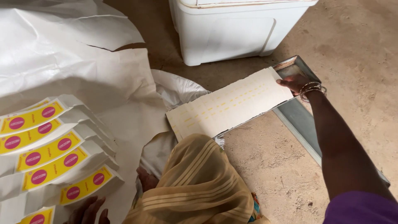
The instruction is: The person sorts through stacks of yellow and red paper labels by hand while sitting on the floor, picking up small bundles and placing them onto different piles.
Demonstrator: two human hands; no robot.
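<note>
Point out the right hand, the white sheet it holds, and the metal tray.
right hand (293, 83), head view, on the knuckles.
white sheet (228, 105), head view, on its middle.
metal tray (299, 118), head view, on its flat bottom.

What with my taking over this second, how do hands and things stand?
Right hand: gripping the far end of the stack of white sheets, above the metal tray.
Left hand: open, empty, beside the labelled bags.
Done: labelled bags lie fanned on the white sacking.
Left: the stack's visible face shows only faint yellow marks, no labels.
</note>
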